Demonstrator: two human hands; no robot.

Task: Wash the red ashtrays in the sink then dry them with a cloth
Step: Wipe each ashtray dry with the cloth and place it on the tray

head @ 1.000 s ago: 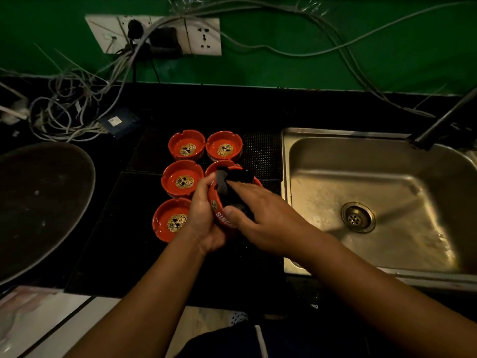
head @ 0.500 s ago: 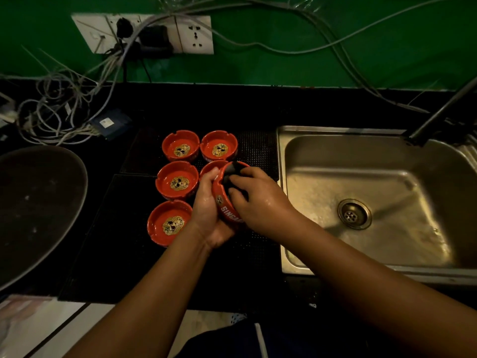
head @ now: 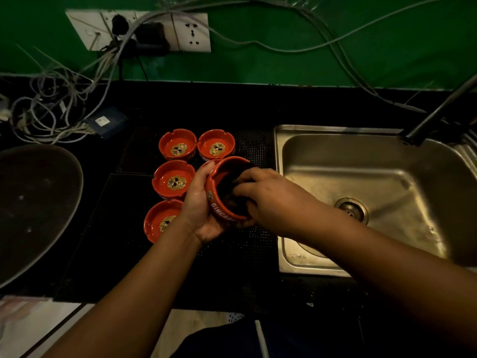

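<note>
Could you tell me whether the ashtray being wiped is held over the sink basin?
No, the left hand holds the ashtray over the black mat, left of the sink.

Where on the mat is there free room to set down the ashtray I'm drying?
The mat is bare between the back-right ashtray and the sink. It is also bare in front, near the counter edge below the hands. It is crowded to the left, where four ashtrays sit close together. One more is half hidden behind the held ashtray.
</note>
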